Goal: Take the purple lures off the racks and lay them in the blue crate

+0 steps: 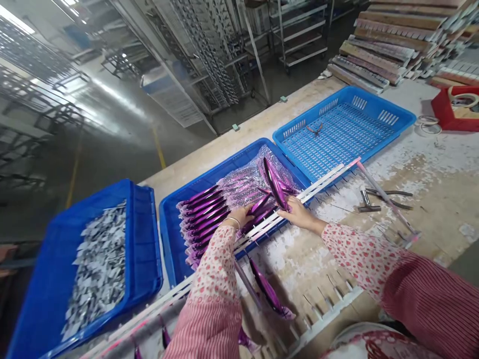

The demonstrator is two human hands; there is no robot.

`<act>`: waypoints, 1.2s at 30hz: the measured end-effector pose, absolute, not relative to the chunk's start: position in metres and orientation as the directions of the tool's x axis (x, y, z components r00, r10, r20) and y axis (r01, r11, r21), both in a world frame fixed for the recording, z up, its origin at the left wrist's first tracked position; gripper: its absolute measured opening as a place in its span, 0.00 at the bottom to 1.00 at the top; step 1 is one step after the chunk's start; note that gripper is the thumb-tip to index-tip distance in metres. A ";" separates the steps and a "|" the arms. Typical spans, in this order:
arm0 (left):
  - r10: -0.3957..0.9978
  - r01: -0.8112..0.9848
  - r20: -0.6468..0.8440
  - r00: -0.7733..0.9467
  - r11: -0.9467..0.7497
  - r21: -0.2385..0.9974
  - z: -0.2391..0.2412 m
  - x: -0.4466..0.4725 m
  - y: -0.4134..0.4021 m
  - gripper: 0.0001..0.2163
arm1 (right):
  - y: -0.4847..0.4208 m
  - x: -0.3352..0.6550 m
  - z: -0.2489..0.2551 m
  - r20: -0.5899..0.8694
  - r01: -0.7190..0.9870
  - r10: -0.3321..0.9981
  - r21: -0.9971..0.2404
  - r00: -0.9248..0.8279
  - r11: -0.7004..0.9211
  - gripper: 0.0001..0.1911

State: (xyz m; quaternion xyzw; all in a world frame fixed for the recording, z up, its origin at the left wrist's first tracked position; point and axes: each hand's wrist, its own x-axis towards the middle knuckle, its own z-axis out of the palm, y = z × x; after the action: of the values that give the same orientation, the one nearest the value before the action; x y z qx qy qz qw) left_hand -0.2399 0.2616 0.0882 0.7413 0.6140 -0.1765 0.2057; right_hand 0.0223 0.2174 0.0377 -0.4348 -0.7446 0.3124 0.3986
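Plainly, trays (pixel 144 239): three, blue plastic
Right hand (pixel 298 213): clamped on one glossy, curved purple piece (pixel 276 185) over middle tray (pixel 171 244)
Left hand (pixel 240 218): over that tray, grip unclear

A factory workshop — metal rack (pixel 304 31), stacked boards (pixel 377 55), grey pieces (pixel 101 264) heaped, scuffed worktable (pixel 441 169).

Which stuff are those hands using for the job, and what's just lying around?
Seems part of the job:
right hand's shiny purple piece
purple pieces in the tray, by the left hand
bubble wrap
white rail

Probably just lying about:
dark-handled tool
red container
stacked boards
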 end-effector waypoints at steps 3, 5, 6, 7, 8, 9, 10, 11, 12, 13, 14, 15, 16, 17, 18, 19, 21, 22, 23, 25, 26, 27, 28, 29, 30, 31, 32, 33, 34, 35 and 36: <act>0.800 0.975 -0.558 0.222 -0.199 0.103 0.075 -0.240 0.267 0.28 | 0.216 0.022 0.038 0.329 0.370 0.894 -0.824 -0.305 0.429 0.14; 0.795 0.974 -0.566 0.221 -0.207 0.091 0.071 -0.240 0.268 0.29 | 0.215 0.022 0.040 0.331 0.347 0.898 -0.838 -0.288 0.420 0.14; 0.793 0.974 -0.569 0.219 -0.210 0.082 0.070 -0.240 0.269 0.29 | 0.215 0.023 0.041 0.327 0.337 0.902 -0.846 -0.283 0.413 0.14; 0.793 0.974 -0.570 0.215 -0.214 0.071 0.068 -0.240 0.269 0.28 | 0.215 0.023 0.042 0.319 0.330 0.905 -0.853 -0.282 0.403 0.13; 0.794 0.974 -0.571 0.210 -0.217 0.057 0.068 -0.241 0.269 0.28 | 0.215 0.024 0.043 0.307 0.327 0.909 -0.860 -0.282 0.392 0.13; 0.796 0.975 -0.570 0.203 -0.219 0.042 0.067 -0.242 0.268 0.28 | 0.214 0.024 0.045 0.293 0.325 0.913 -0.867 -0.283 0.378 0.12; 0.799 0.975 -0.570 0.194 -0.219 0.026 0.066 -0.242 0.268 0.28 | 0.214 0.025 0.048 0.277 0.322 0.918 -0.874 -0.284 0.364 0.12; 0.801 0.976 -0.569 0.185 -0.217 0.012 0.065 -0.243 0.267 0.27 | 0.214 0.026 0.050 0.261 0.316 0.923 -0.883 -0.284 0.347 0.11; 0.804 0.977 -0.568 0.176 -0.214 0.000 0.064 -0.243 0.266 0.27 | 0.214 0.026 0.053 0.243 0.308 0.928 -0.893 -0.281 0.327 0.10; 0.806 0.978 -0.568 0.168 -0.210 -0.009 0.063 -0.243 0.265 0.27 | 0.214 0.026 0.055 0.225 0.297 0.934 -0.905 -0.277 0.306 0.10; 0.807 0.978 -0.568 0.162 -0.206 -0.013 0.062 -0.243 0.265 0.26 | 0.215 0.026 0.057 0.208 0.284 0.939 -0.915 -0.273 0.285 0.10; 0.809 0.979 -0.565 0.159 -0.204 -0.016 0.061 -0.243 0.264 0.26 | 0.215 0.026 0.059 0.192 0.270 0.944 -0.925 -0.269 0.265 0.09; 0.813 0.979 -0.561 0.158 -0.202 -0.016 0.060 -0.242 0.263 0.26 | 0.215 0.025 0.061 0.176 0.258 0.948 -0.934 -0.265 0.246 0.09; 0.817 0.980 -0.555 0.156 -0.198 -0.017 0.059 -0.242 0.262 0.25 | 0.216 0.025 0.062 0.157 0.249 0.952 -0.942 -0.262 0.224 0.10; 0.823 0.981 -0.548 0.151 -0.192 -0.019 0.057 -0.241 0.261 0.25 | 0.216 0.024 0.063 0.133 0.245 0.957 -0.949 -0.258 0.198 0.10; 0.829 0.983 -0.541 0.143 -0.183 -0.021 0.056 -0.241 0.259 0.25 | 0.217 0.024 0.063 0.104 0.248 0.962 -0.954 -0.251 0.167 0.11; 0.840 0.987 -0.528 0.125 -0.161 -0.022 0.053 -0.241 0.256 0.25 | 0.220 0.023 0.066 0.039 0.274 0.971 -0.956 -0.235 0.104 0.14; 0.842 0.988 -0.526 0.120 -0.155 -0.022 0.051 -0.241 0.254 0.25 | 0.222 0.024 0.068 0.019 0.286 0.973 -0.954 -0.231 0.087 0.15; 0.841 0.989 -0.528 0.118 -0.149 -0.017 0.050 -0.243 0.253 0.25 | 0.225 0.024 0.071 0.016 0.292 0.972 -0.953 -0.234 0.086 0.15; 0.847 0.992 -0.518 0.122 -0.123 0.033 0.051 -0.246 0.251 0.25 | 0.231 0.023 0.078 0.040 0.292 0.964 -0.949 -0.262 0.118 0.15; 0.862 0.991 -0.489 0.132 -0.099 0.092 0.054 -0.248 0.251 0.25 | 0.236 0.022 0.083 0.051 0.297 0.957 -0.945 -0.284 0.139 0.15; 0.886 0.980 -0.439 0.147 -0.070 0.187 0.059 -0.250 0.251 0.26 | 0.240 0.020 0.087 0.056 0.316 0.951 -0.936 -0.305 0.156 0.15; 0.913 0.948 -0.374 0.161 -0.038 0.316 0.066 -0.250 0.252 0.26 | 0.244 0.016 0.092 0.048 0.355 0.944 -0.920 -0.325 0.169 0.14; 0.938 0.884 -0.304 0.166 -0.006 0.467 0.075 -0.249 0.252 0.27 | 0.248 0.011 0.096 0.036 0.407 0.937 -0.895 -0.347 0.185 0.14; 0.955 0.789 -0.247 0.165 0.022 0.614 0.086 -0.247 0.252 0.28 | 0.251 0.004 0.100 0.025 0.462 0.927 -0.862 -0.375 0.211 0.14; 0.964 0.673 -0.211 0.164 0.048 0.738 0.097 -0.243 0.252 0.29 | 0.254 -0.004 0.103 0.022 0.510 0.912 -0.823 -0.410 0.249 0.14; 0.967 0.556 -0.193 0.164 0.071 0.828 0.109 -0.238 0.252 0.30 | 0.256 -0.012 0.106 0.027 0.546 0.893 -0.783 -0.448 0.298 0.14; 0.969 0.455 -0.183 0.167 0.089 0.886 0.121 -0.232 0.253 0.31 | 0.258 -0.020 0.109 0.039 0.564 0.870 -0.747 -0.491 0.352 0.13; 0.970 0.382 -0.171 0.172 0.094 0.919 0.132 -0.227 0.254 0.31 | 0.260 -0.028 0.110 0.055 0.561 0.839 -0.720 -0.541 0.409 0.13; 0.973 0.338 -0.152 0.175 0.085 0.937 0.141 -0.224 0.256 0.31 | 0.262 -0.033 0.111 0.071 0.544 0.806 -0.703 -0.588 0.459 0.13; 0.977 0.322 -0.126 0.171 0.065 0.944 0.147 -0.223 0.258 0.30 | 0.265 -0.036 0.111 0.084 0.524 0.781 -0.697 -0.619 0.489 0.14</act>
State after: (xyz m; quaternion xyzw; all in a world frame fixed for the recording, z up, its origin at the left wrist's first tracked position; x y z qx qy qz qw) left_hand -0.2231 0.2585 0.1475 0.5938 0.5471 0.3391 0.4828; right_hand -0.0365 0.2653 0.1106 -0.3885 -0.8396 0.3230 0.1993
